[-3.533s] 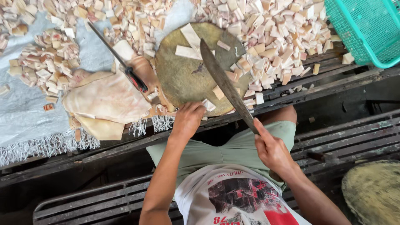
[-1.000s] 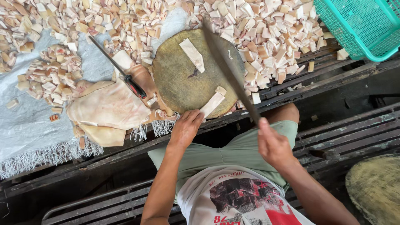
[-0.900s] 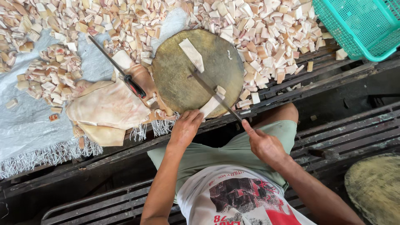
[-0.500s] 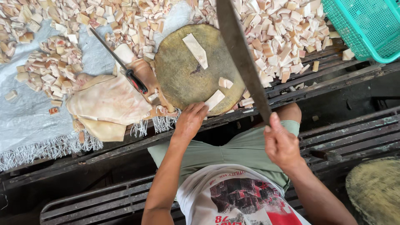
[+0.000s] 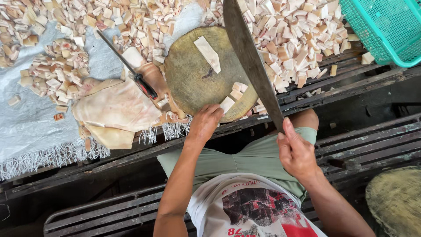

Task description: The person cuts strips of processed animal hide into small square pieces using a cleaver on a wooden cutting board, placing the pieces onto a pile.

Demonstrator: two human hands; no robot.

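Head view, the only one supplied. Right hand [image 5: 297,153] is wrapped tight round the handle of a long cleaver [image 5: 252,61], whose blade is raised, edge down, above the round chopping block [image 5: 193,83]. Left hand [image 5: 205,123] rests at the block's near rim, fingertips pressing on the end of a pale strip [image 5: 227,104]; two small cut cubes [image 5: 238,90] lie just beyond it. A second, longer strip [image 5: 208,53] lies apart on the far side of the block.

Heaps of pale cubes [image 5: 289,39] cover the grey woven sheet [image 5: 30,127] around the block. A second knife with a black and red handle [image 5: 131,70] lies on uncut pale slabs [image 5: 116,107] to the left. A teal basket [image 5: 386,26] stands at the far right.

Assessment: the blade appears to hang close over the holding fingers. For a sound cut the fingertips should curl back from the strip's free end, the blade should fall square across it, and the strip should lie flat on the block, well clear of the rim.
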